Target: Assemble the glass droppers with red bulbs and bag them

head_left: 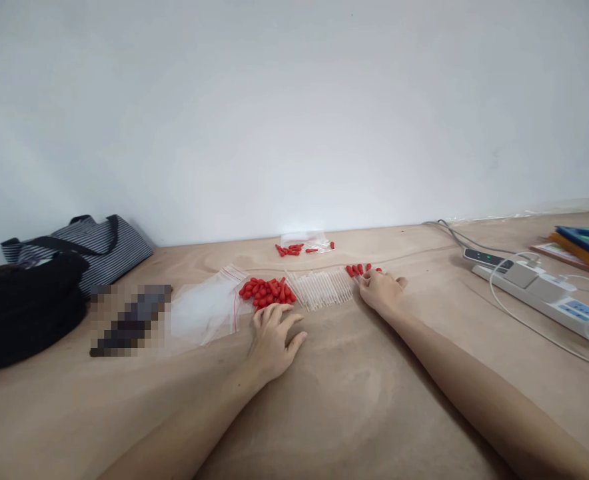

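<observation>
A heap of small red bulb-shaped pieces lies at the middle of the wooden table. My left hand rests just in front of it, fingers spread, fingertips at the heap's near edge. Thin white sticks lie side by side to the right of the heap. At their right end sits a short row of red bulb-shaped pieces. My right hand reaches to that row with its fingers bent together. Whatever lies between those fingertips is hidden by the hand.
Clear zip bags lie left of the heap. Farther back are more red pieces and a plastic bag. A striped bag and black cloth occupy the left. Rightward lie a power strip with cables and some booklets.
</observation>
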